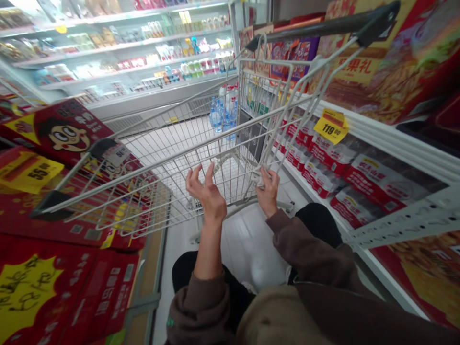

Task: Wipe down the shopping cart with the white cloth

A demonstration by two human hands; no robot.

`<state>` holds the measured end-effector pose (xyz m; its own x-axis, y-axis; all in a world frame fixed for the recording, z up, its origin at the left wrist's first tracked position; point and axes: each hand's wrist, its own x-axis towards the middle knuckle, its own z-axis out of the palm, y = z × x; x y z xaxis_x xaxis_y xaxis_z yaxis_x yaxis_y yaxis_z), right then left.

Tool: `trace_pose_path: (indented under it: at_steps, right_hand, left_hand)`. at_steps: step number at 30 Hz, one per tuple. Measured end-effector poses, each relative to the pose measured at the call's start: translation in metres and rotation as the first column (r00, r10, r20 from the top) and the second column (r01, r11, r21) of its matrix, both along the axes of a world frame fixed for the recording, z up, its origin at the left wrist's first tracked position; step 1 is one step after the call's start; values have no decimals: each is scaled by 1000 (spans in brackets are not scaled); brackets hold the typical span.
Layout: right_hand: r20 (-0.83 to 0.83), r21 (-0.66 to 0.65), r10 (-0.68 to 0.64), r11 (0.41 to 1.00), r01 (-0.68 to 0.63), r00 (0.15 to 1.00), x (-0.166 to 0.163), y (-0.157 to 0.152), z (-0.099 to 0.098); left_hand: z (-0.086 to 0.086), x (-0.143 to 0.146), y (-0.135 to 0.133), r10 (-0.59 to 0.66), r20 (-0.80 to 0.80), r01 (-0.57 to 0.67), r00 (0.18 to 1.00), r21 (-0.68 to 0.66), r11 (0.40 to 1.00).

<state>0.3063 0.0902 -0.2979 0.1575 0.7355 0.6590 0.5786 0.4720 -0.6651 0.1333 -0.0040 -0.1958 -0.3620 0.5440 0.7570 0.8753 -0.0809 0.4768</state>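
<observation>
A wire shopping cart (215, 136) stands sideways right in front of me, its dark handle (323, 24) up at the right. My left hand (208, 194) is at the side mesh, fingers spread and curled toward the wires. Nothing shows in its grasp; whether the fingertips touch the mesh I cannot tell. Farther right, my right hand (269, 191) pinches a crumpled whitish cloth (258, 176) against the cart's wires near its rear corner. The fingers partly cover the cloth.
Stacked red gift boxes (72, 129) flank the left side. On the right, a shelf (398, 129) holds red-labelled bottle packs (334, 153) and large boxes. A lit refrigerated display (125, 48) runs across the back. Wrapped water bottles (217, 115) stand beyond the cart.
</observation>
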Motion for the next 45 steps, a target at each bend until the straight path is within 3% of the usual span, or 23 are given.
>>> trace_pose_path:
  at_steps: [2, 7, 12, 19, 24, 26, 29, 34, 39, 45]
  right_hand:
    - [31, 1, 21, 1000, -21, 999, 2, 2, 0]
    - [-66, 11, -237, 971, 238, 969, 22, 22, 4]
    - [23, 37, -5, 999, 4, 1000, 2, 10, 2]
    - [134, 170, 82, 980, -105, 987, -5, -3, 14]
    - [21, 60, -64, 996, 63, 998, -45, -11, 15]
    - [47, 45, -15, 999, 13, 999, -55, -16, 11]
    - [86, 84, 30, 996, -37, 996, -47, -12, 8]
    - [-67, 70, -130, 988, 135, 989, -41, -5, 9]
    - [61, 105, 132, 985, -138, 989, -54, -13, 4]
    - [-104, 20, -77, 997, 80, 992, -44, -7, 3]
  left_hand:
    - [-9, -5, -3, 34, 43, -33, 998, -15, 999]
    - [-24, -13, -1, 55, 67, -51, 996, -64, 997]
    - [-28, -13, 4, 26, 170, -36, 985, 53, 998]
    - [-31, -16, 2, -3, 234, 1, 972, 8, 1000]
    - [-33, -11, 2, -33, 295, 9, 955, 81, 997]
    - [-35, -12, 1, -50, 331, 9, 942, 123, 992]
    - [-39, -16, 0, -90, 372, 48, 924, 120, 992]
    - [-48, -18, 0, -148, 482, 126, 863, 78, 989]
    - [-49, -21, -3, -156, 523, 143, 838, 65, 988]
    - [-49, -20, -5, -187, 531, 189, 826, 50, 981]
